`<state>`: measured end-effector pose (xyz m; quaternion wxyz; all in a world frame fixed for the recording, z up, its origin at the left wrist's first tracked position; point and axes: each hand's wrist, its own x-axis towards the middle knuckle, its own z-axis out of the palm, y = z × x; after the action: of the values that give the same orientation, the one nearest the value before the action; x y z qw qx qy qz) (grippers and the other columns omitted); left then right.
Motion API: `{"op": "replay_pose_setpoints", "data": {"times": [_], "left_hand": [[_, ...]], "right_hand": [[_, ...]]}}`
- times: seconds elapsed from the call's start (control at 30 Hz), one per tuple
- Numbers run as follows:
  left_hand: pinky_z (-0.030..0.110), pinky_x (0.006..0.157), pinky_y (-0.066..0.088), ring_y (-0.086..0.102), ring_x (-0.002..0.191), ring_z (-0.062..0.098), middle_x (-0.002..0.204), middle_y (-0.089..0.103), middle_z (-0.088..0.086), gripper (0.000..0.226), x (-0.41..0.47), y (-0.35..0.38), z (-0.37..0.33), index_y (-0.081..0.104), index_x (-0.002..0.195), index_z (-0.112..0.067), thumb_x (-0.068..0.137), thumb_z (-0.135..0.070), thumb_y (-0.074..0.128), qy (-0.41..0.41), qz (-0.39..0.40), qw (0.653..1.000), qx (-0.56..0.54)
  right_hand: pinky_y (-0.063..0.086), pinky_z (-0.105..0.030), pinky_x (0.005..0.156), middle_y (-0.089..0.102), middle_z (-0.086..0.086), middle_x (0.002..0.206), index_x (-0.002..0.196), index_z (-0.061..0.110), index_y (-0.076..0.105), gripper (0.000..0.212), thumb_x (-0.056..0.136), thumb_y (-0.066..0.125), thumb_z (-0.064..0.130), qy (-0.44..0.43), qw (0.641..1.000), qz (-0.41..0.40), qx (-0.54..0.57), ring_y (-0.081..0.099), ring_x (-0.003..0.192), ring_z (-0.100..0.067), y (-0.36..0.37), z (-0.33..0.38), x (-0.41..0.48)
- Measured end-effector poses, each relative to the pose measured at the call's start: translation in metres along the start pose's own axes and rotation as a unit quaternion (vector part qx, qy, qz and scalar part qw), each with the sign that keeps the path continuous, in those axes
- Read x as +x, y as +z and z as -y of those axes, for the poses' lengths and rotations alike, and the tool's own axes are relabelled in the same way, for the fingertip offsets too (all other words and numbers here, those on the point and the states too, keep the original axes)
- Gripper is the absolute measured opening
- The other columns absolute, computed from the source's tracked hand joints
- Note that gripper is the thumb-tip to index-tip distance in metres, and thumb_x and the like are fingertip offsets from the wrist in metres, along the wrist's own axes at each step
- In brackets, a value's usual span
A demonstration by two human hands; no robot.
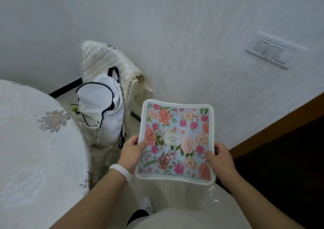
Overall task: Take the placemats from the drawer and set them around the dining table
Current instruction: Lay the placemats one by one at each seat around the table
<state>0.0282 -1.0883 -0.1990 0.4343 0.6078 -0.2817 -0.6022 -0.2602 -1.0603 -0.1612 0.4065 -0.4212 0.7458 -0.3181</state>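
A square floral placemat [177, 139] with a white border and pink and peach flowers on pale blue is held flat in front of me, above the floor. My left hand [132, 151] grips its left edge, thumb on top, a white band on that wrist. My right hand [220, 156] grips the right edge. The dining table [35, 141], round and covered with a white embroidered cloth, lies to my left, apart from the mat. No drawer is visible.
A chair [112, 60] with a cream quilted cover stands against the white wall, a white backpack [103, 109] on its seat. Dark wooden furniture [280, 123] runs along the right. A wall switch panel [270, 52] is at upper right. Pale floor lies below.
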Motion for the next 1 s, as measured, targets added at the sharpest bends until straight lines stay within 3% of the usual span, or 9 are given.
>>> {"op": "replay_pose_setpoints", "data": {"times": [0.17, 0.33, 0.57, 0.7, 0.83, 1.0], "left_hand": [[0.047, 0.067, 0.061, 0.073, 0.081, 0.036, 0.093, 0.075, 0.017, 0.015, 0.011, -0.052, -0.013, 0.069, 0.101, -0.012, 0.087, -0.008, 0.066, 0.01, -0.062, 0.996, -0.061], [0.05, 0.068, 0.06, 0.073, 0.08, 0.039, 0.091, 0.075, 0.018, 0.016, 0.013, -0.093, -0.01, 0.066, 0.103, -0.006, 0.088, -0.009, 0.066, -0.005, -0.141, 0.983, -0.121], [0.056, 0.074, 0.059, 0.072, 0.08, 0.039, 0.091, 0.075, 0.017, 0.017, 0.024, -0.119, -0.011, 0.067, 0.104, -0.007, 0.087, -0.009, 0.066, -0.021, -0.258, 0.958, -0.125], [0.052, 0.071, 0.06, 0.073, 0.079, 0.038, 0.09, 0.075, 0.018, 0.017, 0.038, -0.123, -0.018, 0.067, 0.104, -0.007, 0.086, -0.009, 0.067, -0.021, -0.323, 0.937, -0.134], [0.046, 0.065, 0.06, 0.073, 0.076, 0.036, 0.087, 0.076, 0.013, 0.019, 0.058, -0.121, -0.034, 0.068, 0.103, -0.01, 0.085, -0.014, 0.071, -0.028, -0.369, 0.922, -0.118], [0.029, 0.052, 0.058, 0.074, 0.068, 0.022, 0.079, 0.077, -0.004, 0.009, 0.08, -0.112, -0.053, 0.07, 0.095, -0.021, 0.086, -0.018, 0.07, -0.016, -0.445, 0.894, -0.056]], "right_hand": [[0.052, -0.016, 0.048, 0.07, 0.004, 0.095, 0.101, 0.026, 0.059, 0.017, 0.093, 0.06, 0.011, -0.043, 0.995, 0.085, -0.038, 0.07, 0.076, -0.008, 0.05, 0.046, 0.036], [0.058, -0.036, 0.063, 0.07, 0.003, 0.095, 0.104, 0.025, 0.059, 0.015, 0.092, 0.06, 0.015, -0.069, 0.984, 0.152, -0.067, 0.072, 0.078, -0.017, 0.104, 0.079, 0.068], [0.051, -0.019, 0.045, 0.07, 0.001, 0.092, 0.091, 0.026, 0.056, 0.014, 0.093, 0.06, 0.012, -0.073, 0.961, 0.256, -0.075, 0.07, 0.063, -0.004, 0.168, 0.1, 0.117], [0.057, -0.029, 0.051, 0.073, -0.002, 0.09, 0.095, 0.019, 0.059, 0.008, 0.092, 0.06, 0.012, -0.066, 0.936, 0.34, -0.07, 0.074, 0.067, -0.012, 0.201, 0.13, 0.159], [0.062, -0.044, 0.068, 0.073, -0.002, 0.091, 0.094, 0.02, 0.06, 0.01, 0.089, 0.061, 0.012, -0.095, 0.906, 0.402, -0.09, 0.074, 0.076, -0.019, 0.225, 0.166, 0.199], [0.055, -0.024, 0.055, 0.072, 0.002, 0.092, 0.093, 0.023, 0.06, 0.011, 0.088, 0.062, 0.013, -0.131, 0.862, 0.475, -0.121, 0.072, 0.071, -0.008, 0.251, 0.199, 0.238]]}}
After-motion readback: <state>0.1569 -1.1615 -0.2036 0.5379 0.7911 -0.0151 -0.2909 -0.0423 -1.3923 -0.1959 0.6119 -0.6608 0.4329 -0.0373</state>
